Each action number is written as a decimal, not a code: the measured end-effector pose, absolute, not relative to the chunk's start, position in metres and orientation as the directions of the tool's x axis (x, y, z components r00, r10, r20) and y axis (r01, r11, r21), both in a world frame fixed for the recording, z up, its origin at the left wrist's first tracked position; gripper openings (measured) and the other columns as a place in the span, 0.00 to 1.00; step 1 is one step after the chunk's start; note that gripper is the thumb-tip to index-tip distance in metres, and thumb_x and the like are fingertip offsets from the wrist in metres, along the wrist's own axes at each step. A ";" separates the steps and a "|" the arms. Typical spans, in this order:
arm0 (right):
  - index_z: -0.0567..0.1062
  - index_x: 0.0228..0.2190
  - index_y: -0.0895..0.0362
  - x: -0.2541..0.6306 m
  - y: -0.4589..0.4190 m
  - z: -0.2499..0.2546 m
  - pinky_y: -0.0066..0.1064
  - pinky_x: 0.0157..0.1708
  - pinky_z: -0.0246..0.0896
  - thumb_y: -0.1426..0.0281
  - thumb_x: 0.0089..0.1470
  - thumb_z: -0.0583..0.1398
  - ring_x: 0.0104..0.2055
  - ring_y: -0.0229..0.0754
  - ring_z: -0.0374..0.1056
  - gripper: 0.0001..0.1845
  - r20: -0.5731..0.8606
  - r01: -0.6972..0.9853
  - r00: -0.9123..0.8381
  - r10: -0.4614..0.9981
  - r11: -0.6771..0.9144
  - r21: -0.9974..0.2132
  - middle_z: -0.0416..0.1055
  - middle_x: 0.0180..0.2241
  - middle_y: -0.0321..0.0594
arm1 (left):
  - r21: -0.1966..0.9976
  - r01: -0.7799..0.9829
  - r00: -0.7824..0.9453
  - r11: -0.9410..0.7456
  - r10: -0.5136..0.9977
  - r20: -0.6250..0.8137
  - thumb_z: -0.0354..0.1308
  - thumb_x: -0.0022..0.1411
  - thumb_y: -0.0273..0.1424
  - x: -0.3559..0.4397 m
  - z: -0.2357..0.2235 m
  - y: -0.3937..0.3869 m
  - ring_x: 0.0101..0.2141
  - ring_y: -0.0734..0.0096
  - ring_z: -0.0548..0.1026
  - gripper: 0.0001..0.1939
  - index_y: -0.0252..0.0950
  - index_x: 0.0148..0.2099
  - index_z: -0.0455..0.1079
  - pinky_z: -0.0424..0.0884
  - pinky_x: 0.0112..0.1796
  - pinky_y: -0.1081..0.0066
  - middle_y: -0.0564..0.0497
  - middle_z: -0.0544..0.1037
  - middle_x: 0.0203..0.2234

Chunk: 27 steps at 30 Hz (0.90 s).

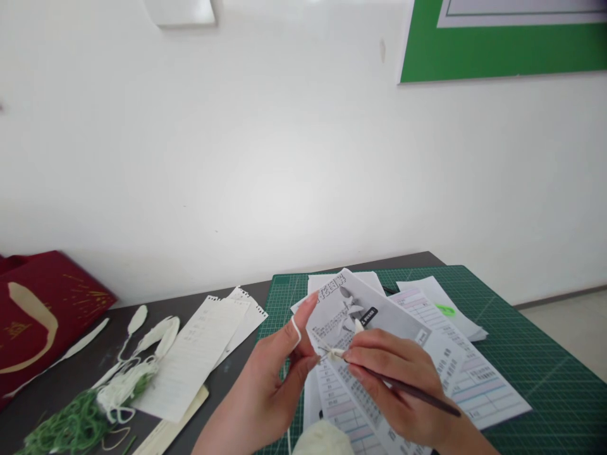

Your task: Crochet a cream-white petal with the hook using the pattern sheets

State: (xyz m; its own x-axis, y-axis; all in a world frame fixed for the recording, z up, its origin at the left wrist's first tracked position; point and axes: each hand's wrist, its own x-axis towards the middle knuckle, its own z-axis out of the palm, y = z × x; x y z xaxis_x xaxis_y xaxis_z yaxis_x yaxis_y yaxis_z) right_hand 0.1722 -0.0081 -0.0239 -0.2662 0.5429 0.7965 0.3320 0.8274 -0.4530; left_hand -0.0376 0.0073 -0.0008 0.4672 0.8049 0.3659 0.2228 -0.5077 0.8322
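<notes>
The left hand [272,382], white yarn [296,330] looped over its forefinger, and the right hand [398,379], holding a slim dark-brown tool [420,395], probably a hook, meet at a cream yarn piece [336,353] above printed white sheets [497,395] on a green gridded mat [554,392].

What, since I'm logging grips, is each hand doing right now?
Left hand: closed, pinching the small white piece, yarn looped around it.
Right hand: closed, holding the brown-handled tool.
</notes>
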 end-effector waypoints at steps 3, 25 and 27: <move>0.75 0.40 0.58 0.172 -0.008 -0.025 0.30 0.31 0.72 0.81 0.54 0.57 0.34 0.42 0.74 0.14 0.816 0.350 -0.245 0.523 0.833 -0.428 0.76 0.35 0.45 | 0.877 0.125 0.463 -0.464 0.809 0.362 0.49 0.64 0.21 -0.037 -0.002 0.011 0.27 0.72 0.66 0.38 0.54 0.69 0.38 0.66 0.31 0.71 0.55 0.67 0.27; 0.74 0.46 0.61 0.161 -0.001 -0.040 0.29 0.30 0.73 0.82 0.53 0.57 0.34 0.42 0.75 0.18 0.890 0.503 -0.251 0.380 0.837 -0.215 0.76 0.34 0.49 | 0.647 0.555 0.132 -0.522 0.823 0.552 0.57 0.57 0.23 -0.003 -0.014 0.000 0.32 0.57 0.74 0.16 0.45 0.45 0.76 0.62 0.42 0.57 0.48 0.80 0.29; 0.73 0.47 0.61 0.161 -0.002 -0.040 0.28 0.31 0.73 0.81 0.54 0.57 0.35 0.42 0.75 0.19 0.892 0.514 -0.252 0.375 0.833 -0.205 0.76 0.35 0.49 | 0.778 0.452 0.042 -0.437 0.881 0.471 0.57 0.58 0.25 0.002 -0.017 0.000 0.32 0.59 0.74 0.19 0.43 0.52 0.72 0.65 0.38 0.62 0.48 0.79 0.29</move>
State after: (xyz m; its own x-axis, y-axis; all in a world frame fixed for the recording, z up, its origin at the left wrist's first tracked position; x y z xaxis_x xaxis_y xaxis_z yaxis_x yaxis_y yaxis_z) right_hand 0.1613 -0.0015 -0.0399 -0.2516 0.3746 0.8924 0.5141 0.8329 -0.2047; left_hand 0.0020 -0.0002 -0.0166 0.0420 0.8813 0.4706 0.4523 -0.4368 0.7776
